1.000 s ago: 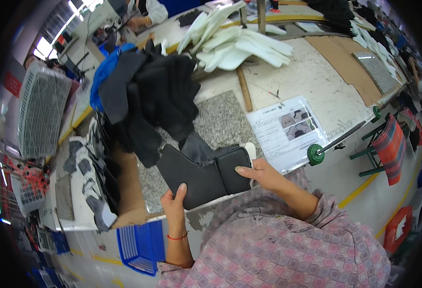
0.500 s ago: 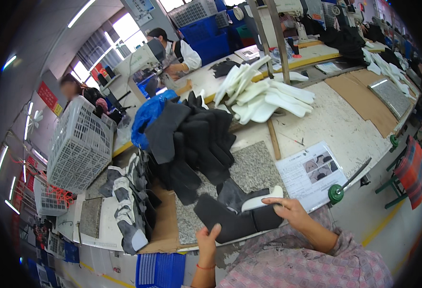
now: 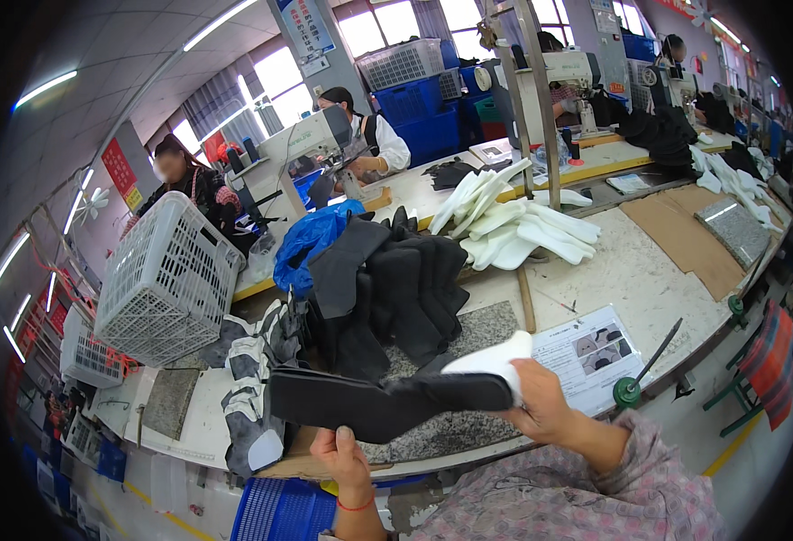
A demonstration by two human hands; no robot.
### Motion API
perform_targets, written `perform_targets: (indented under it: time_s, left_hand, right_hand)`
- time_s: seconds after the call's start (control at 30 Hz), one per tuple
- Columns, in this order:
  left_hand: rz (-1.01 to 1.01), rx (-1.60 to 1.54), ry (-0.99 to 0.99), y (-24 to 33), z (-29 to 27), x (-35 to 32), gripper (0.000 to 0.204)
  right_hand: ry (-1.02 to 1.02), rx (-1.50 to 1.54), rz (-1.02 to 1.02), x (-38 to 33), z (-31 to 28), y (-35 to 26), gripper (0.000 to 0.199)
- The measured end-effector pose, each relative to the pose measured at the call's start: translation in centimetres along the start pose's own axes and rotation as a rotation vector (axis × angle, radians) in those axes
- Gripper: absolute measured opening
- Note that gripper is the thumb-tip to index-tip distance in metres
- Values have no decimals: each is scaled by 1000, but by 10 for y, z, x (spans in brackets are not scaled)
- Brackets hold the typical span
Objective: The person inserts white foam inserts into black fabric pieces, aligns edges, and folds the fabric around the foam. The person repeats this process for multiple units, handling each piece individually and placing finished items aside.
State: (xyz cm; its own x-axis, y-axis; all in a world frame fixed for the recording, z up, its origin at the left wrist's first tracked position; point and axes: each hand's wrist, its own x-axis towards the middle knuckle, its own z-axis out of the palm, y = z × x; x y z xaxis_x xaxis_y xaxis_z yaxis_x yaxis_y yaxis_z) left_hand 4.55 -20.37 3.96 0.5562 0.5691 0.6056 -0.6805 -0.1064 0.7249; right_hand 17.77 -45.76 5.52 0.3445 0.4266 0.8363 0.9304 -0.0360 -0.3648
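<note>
The fingers [image 3: 515, 383] of the right hand [image 3: 540, 404] are closed around one end of a long black fabric piece [image 3: 387, 401], pinched together with a white liner piece [image 3: 491, 359] that lies on top of that end. The fingers of the left hand [image 3: 344, 455] are curled up under the lower edge of the same black piece, the thumb pressed against its underside. The piece is dark, flat and boot-shaped, stretched almost level between both hands and held above the speckled stone slab [image 3: 468, 361] on the tabletop [image 3: 649, 270]. Behind it a heap of black cut pieces [image 3: 387, 288] is seen, with a stack of white liners [image 3: 513, 221] further back and a printed sheet [image 3: 590, 352] just beside the right hand. Compared with half a second ago, the black piece is lifted higher off the slab and is spread out longer toward the left.
</note>
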Motion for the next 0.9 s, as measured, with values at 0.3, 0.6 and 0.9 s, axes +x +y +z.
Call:
perform_targets:
  time_s: [0.3,0.6,0.9]
  left_hand:
    - [-99,410,108,-25,-11,-13,33]
    - [223,756,-169,-50,21,21,31]
    - [59,943,-581,-79,10,70,31]
  right_hand:
    - [-9,328,295,-32,20,31,26]
    - [-106,115,227,-101,12,11,32]
    - [-130,297,377,-118,-9,18,14]
